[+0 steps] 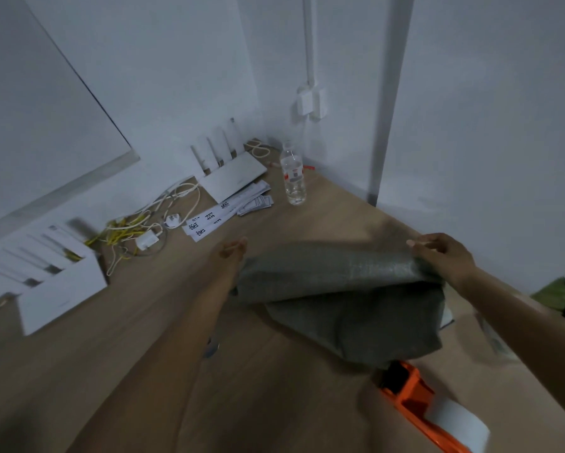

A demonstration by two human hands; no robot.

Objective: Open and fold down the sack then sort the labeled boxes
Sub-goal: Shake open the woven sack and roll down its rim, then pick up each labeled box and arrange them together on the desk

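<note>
A grey-green woven sack (pixel 339 289) hangs folded over above the wooden table (pixel 274 387), held up by its top edge. My left hand (pixel 230 253) pinches the sack's left corner. At the right corner, my right hand (pixel 444 256) grips the same edge from above. The sack's lower part drapes down onto the table surface. I can see no labeled boxes apart from a white box (pixel 55 282) at the left, whose label I cannot read.
A water bottle (pixel 293 174) stands near the back corner beside a white router (pixel 233 178), printed paper strips (pixel 215 217) and tangled cables (pixel 134 230). An orange tape dispenser (pixel 418 407) lies at the front right. White walls close in behind and on the right.
</note>
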